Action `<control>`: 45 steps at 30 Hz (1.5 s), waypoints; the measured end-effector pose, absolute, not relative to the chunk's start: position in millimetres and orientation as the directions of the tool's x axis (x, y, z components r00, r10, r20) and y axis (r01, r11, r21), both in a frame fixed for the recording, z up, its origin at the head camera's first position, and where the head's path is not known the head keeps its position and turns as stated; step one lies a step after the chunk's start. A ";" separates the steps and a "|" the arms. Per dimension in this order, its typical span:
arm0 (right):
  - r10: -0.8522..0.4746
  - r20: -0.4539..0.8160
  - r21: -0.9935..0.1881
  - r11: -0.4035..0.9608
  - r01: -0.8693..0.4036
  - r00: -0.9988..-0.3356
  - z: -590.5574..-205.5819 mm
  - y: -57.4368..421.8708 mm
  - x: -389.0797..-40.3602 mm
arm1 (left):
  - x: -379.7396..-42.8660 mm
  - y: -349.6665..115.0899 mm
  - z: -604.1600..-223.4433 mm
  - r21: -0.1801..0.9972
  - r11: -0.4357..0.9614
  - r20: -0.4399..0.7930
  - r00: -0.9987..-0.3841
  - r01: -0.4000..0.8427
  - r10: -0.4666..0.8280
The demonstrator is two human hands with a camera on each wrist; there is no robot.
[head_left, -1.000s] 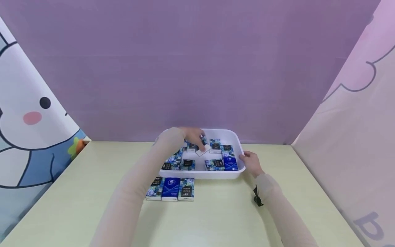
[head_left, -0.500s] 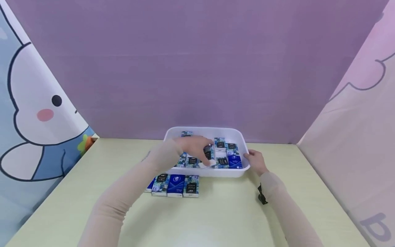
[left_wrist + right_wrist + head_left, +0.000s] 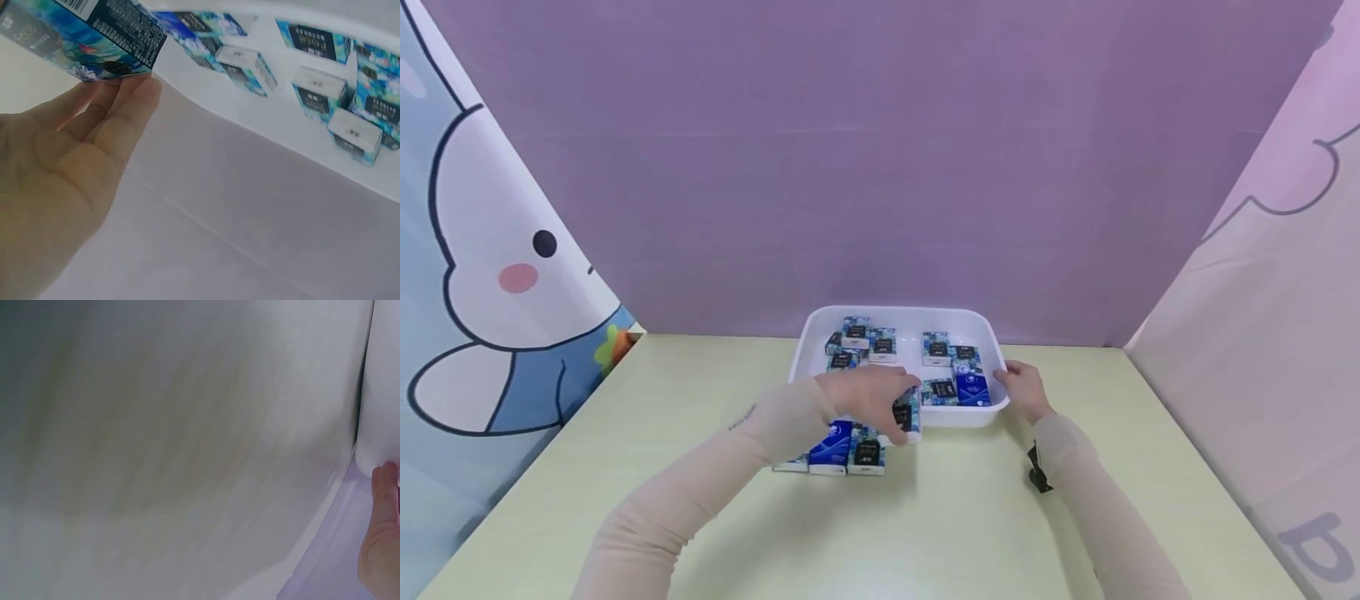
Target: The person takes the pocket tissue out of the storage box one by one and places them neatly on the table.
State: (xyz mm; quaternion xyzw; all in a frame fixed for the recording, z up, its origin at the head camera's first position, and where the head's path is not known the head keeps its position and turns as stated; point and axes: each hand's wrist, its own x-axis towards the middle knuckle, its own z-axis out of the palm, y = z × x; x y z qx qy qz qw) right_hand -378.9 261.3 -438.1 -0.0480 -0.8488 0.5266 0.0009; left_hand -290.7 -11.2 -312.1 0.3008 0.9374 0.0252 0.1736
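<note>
My left hand (image 3: 868, 396) pinches a blue floral tissue pack (image 3: 910, 419), held at the tray's front edge just right of a row of packs. From the left wrist, this pack (image 3: 94, 37) shows its printed side between the fingers; the thumb is hidden there. The row on the table includes a dark blue tissue pack (image 3: 831, 448) and a floral pack (image 3: 867, 452); my left arm covers its left part. My right hand (image 3: 1024, 390) holds the right rim of the white tray (image 3: 958, 417). In the right wrist view, the fingers (image 3: 386, 494) lie against its outer wall.
Inside the tray, several floral packs (image 3: 883, 343) lie at the left. Others sit at the right, with a dark blue pack (image 3: 972, 389) in the front corner. Behind the tray rises a purple backdrop (image 3: 880, 167). Pale tabletop (image 3: 962, 517) extends in front.
My left hand has lifted a tissue pack out of the tray and brought it toward me, over the front rim to the row's right end. The right hand keeps holding the tray.
</note>
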 end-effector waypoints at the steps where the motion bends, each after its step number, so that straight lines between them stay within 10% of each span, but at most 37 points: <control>1: 0.082 -0.052 -0.894 0.439 0.083 -0.995 -438.1 261.5 -379.3 | -289.9 -10.7 -314.3 0.146 0.817 -0.318 -0.756 0.558 0.573; 45: 0.056 -0.082 -0.884 0.458 0.099 -0.995 -435.2 262.3 -379.1 | -283.5 7.2 -402.0 -0.049 0.714 -0.218 -0.705 0.698 0.675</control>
